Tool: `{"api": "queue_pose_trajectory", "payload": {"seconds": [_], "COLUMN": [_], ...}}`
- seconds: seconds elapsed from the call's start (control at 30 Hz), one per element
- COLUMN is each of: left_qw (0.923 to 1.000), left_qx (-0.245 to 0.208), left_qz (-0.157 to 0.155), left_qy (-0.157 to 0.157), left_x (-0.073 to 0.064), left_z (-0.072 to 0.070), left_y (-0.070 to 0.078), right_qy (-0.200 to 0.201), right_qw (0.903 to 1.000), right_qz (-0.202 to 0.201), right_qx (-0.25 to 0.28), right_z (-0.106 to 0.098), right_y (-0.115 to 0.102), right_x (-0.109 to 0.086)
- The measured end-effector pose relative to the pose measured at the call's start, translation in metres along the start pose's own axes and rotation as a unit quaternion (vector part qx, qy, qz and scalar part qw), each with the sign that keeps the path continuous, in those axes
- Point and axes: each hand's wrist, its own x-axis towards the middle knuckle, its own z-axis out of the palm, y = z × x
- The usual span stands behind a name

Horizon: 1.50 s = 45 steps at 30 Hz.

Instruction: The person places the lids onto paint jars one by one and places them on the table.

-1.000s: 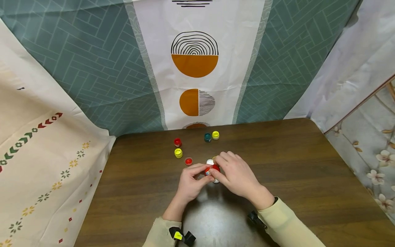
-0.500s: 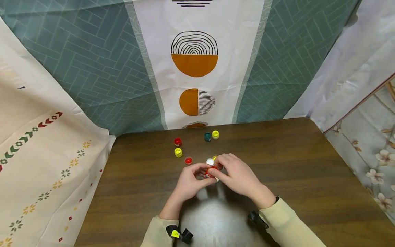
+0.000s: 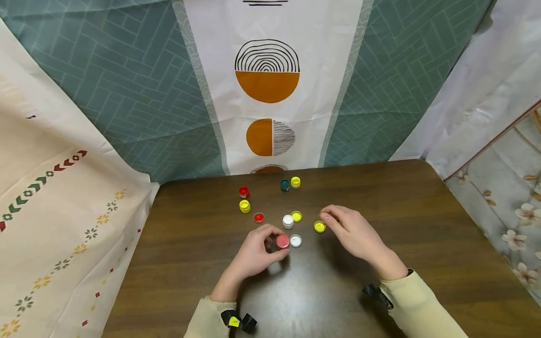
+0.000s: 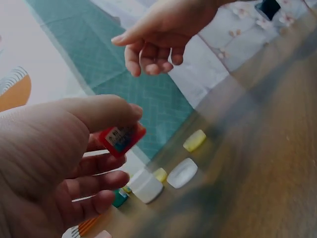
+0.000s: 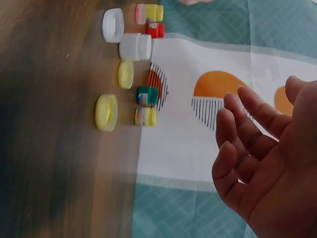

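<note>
My left hand (image 3: 252, 253) holds a small red paint jar (image 3: 282, 241) between thumb and fingers, just above the table. The jar's round top looks pinkish in the head view, and its printed label faces the left wrist camera. Beside it lies a white lid (image 3: 296, 241), with a white jar (image 3: 288, 222) and a yellow lid (image 3: 297, 216) behind. My right hand (image 3: 352, 232) hovers at the right with loosely bent fingers and nothing in them. Another yellow lid (image 3: 320, 226) lies on the table just left of its fingertips.
A red lid (image 3: 258, 217) lies left of the white jar. Farther back stand a yellow jar (image 3: 244, 206), a red jar (image 3: 243, 192), a green jar (image 3: 285, 185) and another yellow jar (image 3: 295, 182). Patterned cloth (image 3: 270, 94) hangs behind the brown table (image 3: 190, 272).
My right hand has left the red jar and moved to the right. The white lid and the right-hand yellow lid have come into full view. My left hand has kept hold of the jar.
</note>
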Motion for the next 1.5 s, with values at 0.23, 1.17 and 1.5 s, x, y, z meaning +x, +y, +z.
{"api": "queue_pose_trajectory", "payload": {"seconds": [0.23, 1.17, 1.5], "left_qw": [0.9985, 0.9941, 0.9951], "left_qx": [0.035, 0.071, 0.032], "left_qz": [-0.016, -0.039, -0.006], "left_qy": [-0.038, -0.072, -0.093], "left_x": [-0.007, -0.014, -0.021], "left_z": [0.005, 0.011, -0.012], "left_y": [-0.013, -0.02, -0.024], "right_qy": [-0.029, -0.091, -0.098], "right_qw": [0.9996, 0.9954, 0.995], "right_qz": [0.001, -0.03, -0.02], "right_qx": [0.002, 0.001, 0.003], "right_z": [0.001, 0.013, 0.015], "right_y": [0.009, 0.004, 0.005], "right_x": [-0.006, 0.001, 0.0]}}
